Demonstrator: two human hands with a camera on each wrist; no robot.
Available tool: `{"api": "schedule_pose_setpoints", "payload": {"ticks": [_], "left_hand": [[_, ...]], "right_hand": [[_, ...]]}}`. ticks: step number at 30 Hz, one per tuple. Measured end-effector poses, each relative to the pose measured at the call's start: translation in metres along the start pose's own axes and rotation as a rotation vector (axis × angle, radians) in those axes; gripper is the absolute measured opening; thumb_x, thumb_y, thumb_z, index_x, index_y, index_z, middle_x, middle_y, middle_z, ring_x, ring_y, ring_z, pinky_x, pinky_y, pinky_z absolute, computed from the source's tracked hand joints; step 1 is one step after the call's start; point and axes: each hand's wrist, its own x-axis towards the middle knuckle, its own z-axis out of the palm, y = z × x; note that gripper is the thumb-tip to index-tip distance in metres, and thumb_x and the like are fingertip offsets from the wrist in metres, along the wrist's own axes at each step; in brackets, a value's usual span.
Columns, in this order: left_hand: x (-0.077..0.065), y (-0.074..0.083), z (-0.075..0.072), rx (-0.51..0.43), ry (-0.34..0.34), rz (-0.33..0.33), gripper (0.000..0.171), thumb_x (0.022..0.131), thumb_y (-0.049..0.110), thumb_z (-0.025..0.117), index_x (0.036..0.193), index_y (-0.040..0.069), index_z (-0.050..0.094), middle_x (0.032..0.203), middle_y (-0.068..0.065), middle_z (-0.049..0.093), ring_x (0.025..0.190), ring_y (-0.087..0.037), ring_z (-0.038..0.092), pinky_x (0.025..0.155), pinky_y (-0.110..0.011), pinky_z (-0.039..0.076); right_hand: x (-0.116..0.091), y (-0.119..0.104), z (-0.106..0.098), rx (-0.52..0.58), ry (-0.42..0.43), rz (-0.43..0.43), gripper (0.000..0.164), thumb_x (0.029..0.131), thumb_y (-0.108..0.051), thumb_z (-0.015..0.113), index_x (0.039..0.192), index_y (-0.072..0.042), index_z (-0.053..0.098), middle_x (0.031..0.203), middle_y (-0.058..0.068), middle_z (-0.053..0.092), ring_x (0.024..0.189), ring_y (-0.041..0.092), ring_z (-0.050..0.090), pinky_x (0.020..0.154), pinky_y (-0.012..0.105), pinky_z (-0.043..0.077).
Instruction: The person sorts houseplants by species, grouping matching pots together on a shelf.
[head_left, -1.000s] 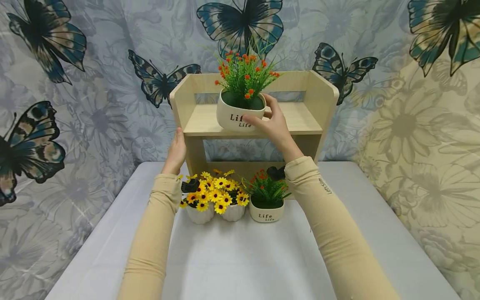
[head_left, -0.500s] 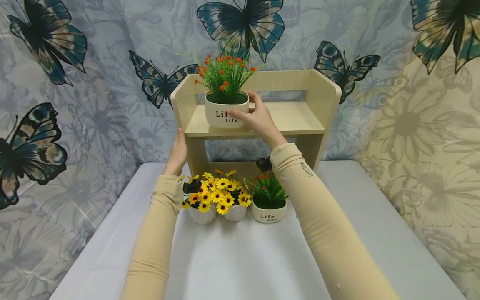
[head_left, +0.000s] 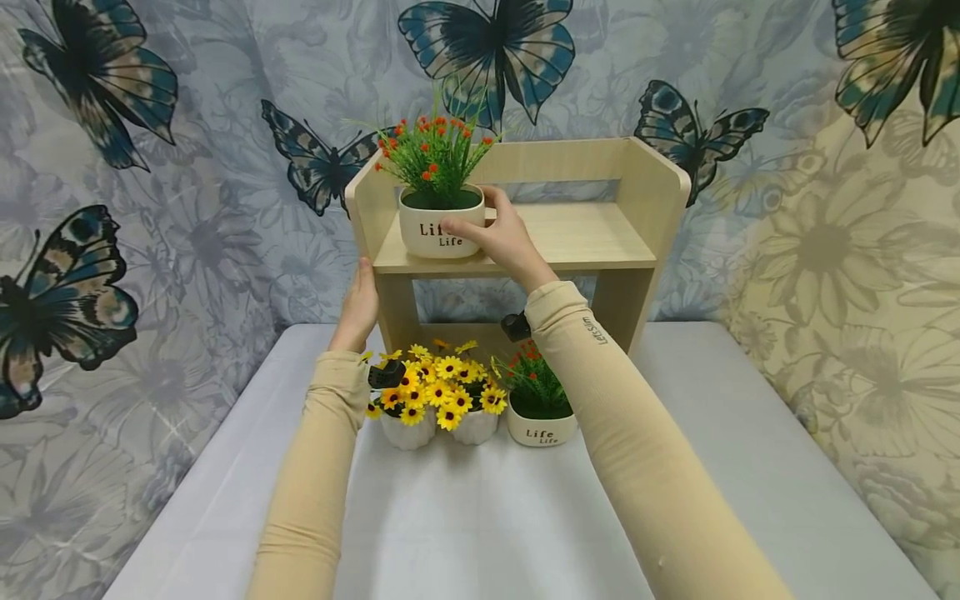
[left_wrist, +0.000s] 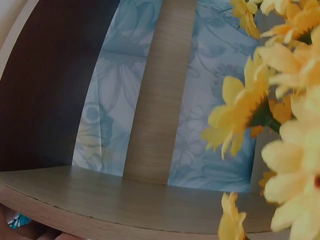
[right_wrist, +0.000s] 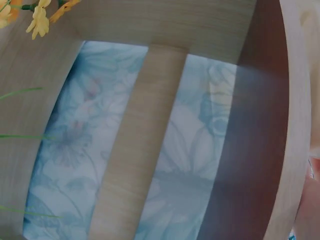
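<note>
My right hand [head_left: 512,242] grips a white flowerpot [head_left: 418,232] by its right side, thumb across the front lettering "Life". Red flowers with green grassy leaves [head_left: 437,162] fill this pot, which stands upright at the left end of the upper board of a pale wooden shelf [head_left: 570,237]. Against the shelf's left side, my left hand [head_left: 356,308] rests with straight fingers. Part of that hand [left_wrist: 30,231] shows at the lower left of the left wrist view, beyond the board's edge. In the right wrist view, a bit of my right hand [right_wrist: 306,210] appears beyond the board.
In front of the shelf, two white pots of yellow flowers [head_left: 450,392] and a matching red-flowered "Life" pot [head_left: 542,429] stand on the white-covered table [head_left: 480,517]. My right forearm [head_left: 637,433] partly covers that last pot. A butterfly-print cloth [head_left: 210,225] hangs behind.
My right hand has moved left with the red-flowered pot, from the middle of the upper board to its left end. My left hand keeps its place on the shelf's side.
</note>
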Motion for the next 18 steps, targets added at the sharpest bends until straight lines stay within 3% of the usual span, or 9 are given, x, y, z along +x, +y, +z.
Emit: {"api": "schedule_pose_setpoints", "payload": {"ticks": [9, 18], "left_hand": [[0.001, 0.0, -0.002, -0.015, -0.024, 0.002, 0.079, 0.091, 0.064, 0.008, 0.149, 0.011, 0.002, 0.154, -0.005, 0.0, 0.137, -0.018, -0.002, 0.11, -0.033, 0.002], [0.003, -0.001, -0.001, -0.015, -0.024, -0.01, 0.079, 0.091, 0.064, 0.008, 0.149, 0.01, 0.0, 0.154, -0.007, -0.001, 0.138, -0.02, -0.002, 0.11, -0.036, 0.002]], "right_hand": [[-0.013, -0.02, 0.004, -0.025, -0.008, 0.004, 0.079, 0.084, -0.025, 0.069, 0.145, -0.006, 0.023, 0.137, 0.012, 0.034, 0.11, 0.025, 0.05, 0.083, 0.035, 0.047], [0.006, 0.009, 0.006, -0.027, 0.02, -0.006, 0.086, 0.08, -0.039, 0.072, 0.146, -0.014, 0.024, 0.136, 0.002, 0.037, 0.11, 0.017, 0.051, 0.08, 0.033, 0.048]]}}
